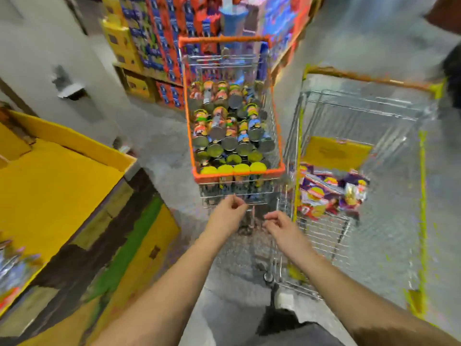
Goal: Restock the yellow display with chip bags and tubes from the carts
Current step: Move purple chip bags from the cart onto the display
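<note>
Reaching with both hands loosely curled and grasping nothing, left hand (228, 211) and right hand (279, 224), we risk toppling stacked tubes (230, 131) in the orange cart (278, 171) at twelve o'clock; yellow display (57, 181) at nine.

Single head-worn view, looking forward and down, close over both forearms; wide-angle

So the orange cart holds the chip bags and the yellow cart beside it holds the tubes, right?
No, it is swapped. The head view shows the orange cart full of tubes, and the yellow cart beside it holding the chip bags.
</note>
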Demonstrator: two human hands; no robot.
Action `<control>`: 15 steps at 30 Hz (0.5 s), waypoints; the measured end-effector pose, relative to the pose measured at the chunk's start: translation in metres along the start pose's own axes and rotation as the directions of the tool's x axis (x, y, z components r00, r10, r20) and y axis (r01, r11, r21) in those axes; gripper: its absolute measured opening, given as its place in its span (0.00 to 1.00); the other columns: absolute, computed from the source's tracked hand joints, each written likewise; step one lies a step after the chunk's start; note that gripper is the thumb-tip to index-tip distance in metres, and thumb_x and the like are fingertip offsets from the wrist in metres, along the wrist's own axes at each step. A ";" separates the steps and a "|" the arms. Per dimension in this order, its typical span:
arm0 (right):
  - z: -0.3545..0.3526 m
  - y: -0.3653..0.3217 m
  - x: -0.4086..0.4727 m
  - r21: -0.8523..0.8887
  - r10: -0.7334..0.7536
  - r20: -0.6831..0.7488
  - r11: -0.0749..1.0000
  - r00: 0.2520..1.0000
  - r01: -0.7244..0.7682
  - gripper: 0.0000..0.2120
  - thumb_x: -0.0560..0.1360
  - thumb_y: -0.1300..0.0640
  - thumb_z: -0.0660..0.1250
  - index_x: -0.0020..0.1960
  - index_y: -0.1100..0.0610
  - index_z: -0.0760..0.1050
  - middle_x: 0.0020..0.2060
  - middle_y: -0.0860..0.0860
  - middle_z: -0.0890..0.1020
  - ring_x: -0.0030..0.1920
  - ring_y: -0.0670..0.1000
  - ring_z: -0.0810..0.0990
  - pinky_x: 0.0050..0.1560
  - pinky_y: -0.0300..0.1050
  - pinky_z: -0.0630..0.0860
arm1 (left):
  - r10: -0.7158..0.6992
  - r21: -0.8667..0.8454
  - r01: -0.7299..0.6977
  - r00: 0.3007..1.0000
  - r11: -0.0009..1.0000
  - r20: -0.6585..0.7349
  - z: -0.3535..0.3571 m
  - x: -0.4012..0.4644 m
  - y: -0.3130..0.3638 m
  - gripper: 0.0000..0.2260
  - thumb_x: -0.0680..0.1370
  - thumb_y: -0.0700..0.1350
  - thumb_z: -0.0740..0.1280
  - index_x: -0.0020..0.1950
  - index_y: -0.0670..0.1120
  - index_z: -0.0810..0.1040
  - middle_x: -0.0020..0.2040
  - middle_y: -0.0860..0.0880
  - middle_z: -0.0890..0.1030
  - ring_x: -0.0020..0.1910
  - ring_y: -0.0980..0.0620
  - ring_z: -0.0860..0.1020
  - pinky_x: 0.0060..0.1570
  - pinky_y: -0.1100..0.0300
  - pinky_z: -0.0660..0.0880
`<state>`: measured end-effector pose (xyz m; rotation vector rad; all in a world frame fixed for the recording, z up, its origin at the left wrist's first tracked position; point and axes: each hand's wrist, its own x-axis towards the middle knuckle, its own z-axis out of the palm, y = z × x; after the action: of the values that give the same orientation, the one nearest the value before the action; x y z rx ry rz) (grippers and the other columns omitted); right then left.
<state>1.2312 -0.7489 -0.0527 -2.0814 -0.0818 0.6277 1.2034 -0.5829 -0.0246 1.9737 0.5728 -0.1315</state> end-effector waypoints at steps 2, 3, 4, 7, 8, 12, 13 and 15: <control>-0.042 0.026 0.012 0.077 0.035 -0.076 0.997 0.996 -0.029 0.05 0.79 0.58 0.64 0.48 0.48 0.75 0.43 0.49 0.81 0.46 0.54 0.80 0.44 0.40 0.72 | 0.014 0.016 -0.016 0.997 1.000 0.081 0.047 0.024 0.029 0.02 0.78 0.46 0.65 0.47 0.49 0.76 0.41 0.53 0.77 0.42 0.54 0.74 0.40 0.62 0.65; -0.063 0.039 0.020 0.100 0.051 -0.091 0.994 0.995 -0.042 0.06 0.79 0.61 0.63 0.48 0.50 0.75 0.42 0.49 0.80 0.45 0.53 0.79 0.44 0.35 0.71 | 0.014 0.019 -0.016 0.994 1.000 0.110 0.070 0.036 0.043 0.02 0.78 0.46 0.66 0.46 0.51 0.76 0.40 0.54 0.76 0.42 0.53 0.74 0.41 0.62 0.65; -0.082 0.052 0.028 0.102 0.087 -0.093 0.992 0.992 -0.077 0.06 0.79 0.63 0.62 0.49 0.54 0.74 0.41 0.50 0.79 0.44 0.51 0.78 0.40 0.30 0.70 | 0.014 0.015 -0.017 0.990 1.000 0.140 0.091 0.047 0.055 0.03 0.78 0.46 0.67 0.44 0.52 0.75 0.39 0.55 0.76 0.42 0.51 0.75 0.41 0.62 0.65; -0.138 0.090 0.059 0.090 0.156 -0.098 0.985 0.983 -0.147 0.03 0.80 0.61 0.62 0.50 0.56 0.74 0.41 0.53 0.76 0.41 0.52 0.73 0.32 0.30 0.66 | 0.035 0.040 -0.046 0.972 0.998 0.233 0.149 0.083 0.089 0.04 0.78 0.47 0.67 0.43 0.52 0.75 0.36 0.54 0.76 0.41 0.47 0.77 0.37 0.61 0.67; -0.151 0.102 0.068 0.066 0.167 -0.093 0.985 0.982 -0.161 0.04 0.81 0.57 0.62 0.50 0.55 0.74 0.40 0.52 0.76 0.40 0.52 0.74 0.31 0.31 0.66 | 0.042 0.066 -0.060 0.967 0.996 0.252 0.165 0.093 0.095 0.05 0.78 0.46 0.67 0.43 0.52 0.74 0.36 0.54 0.75 0.39 0.50 0.75 0.37 0.61 0.67; -0.214 0.162 0.134 -0.062 0.249 -0.099 0.965 0.964 -0.255 0.06 0.80 0.51 0.62 0.45 0.49 0.74 0.32 0.46 0.78 0.27 0.43 0.74 0.31 0.39 0.71 | 0.035 0.147 -0.087 0.945 0.985 0.324 0.235 0.154 0.116 0.05 0.77 0.43 0.66 0.42 0.50 0.76 0.39 0.50 0.79 0.37 0.51 0.74 0.38 0.58 0.70; -0.228 0.176 0.152 -0.089 0.257 -0.117 0.959 0.959 -0.267 0.05 0.79 0.53 0.63 0.44 0.49 0.73 0.32 0.46 0.78 0.27 0.42 0.73 0.33 0.42 0.72 | 0.013 0.209 -0.088 0.942 0.974 0.336 0.249 0.171 0.118 0.01 0.78 0.44 0.66 0.47 0.49 0.78 0.44 0.49 0.81 0.39 0.49 0.76 0.36 0.59 0.69; -0.260 0.205 0.196 -0.176 0.291 -0.128 0.934 0.948 -0.311 0.07 0.79 0.58 0.62 0.43 0.48 0.71 0.35 0.45 0.75 0.33 0.44 0.74 0.35 0.42 0.71 | -0.007 0.325 -0.118 0.934 0.938 0.358 0.283 0.210 0.116 0.08 0.78 0.46 0.65 0.56 0.46 0.78 0.52 0.47 0.80 0.43 0.47 0.78 0.36 0.59 0.69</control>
<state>1.4845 -1.0082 -0.1826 -2.3340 0.2488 0.7210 1.4842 -0.8004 -0.1305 2.2293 0.2660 -0.5748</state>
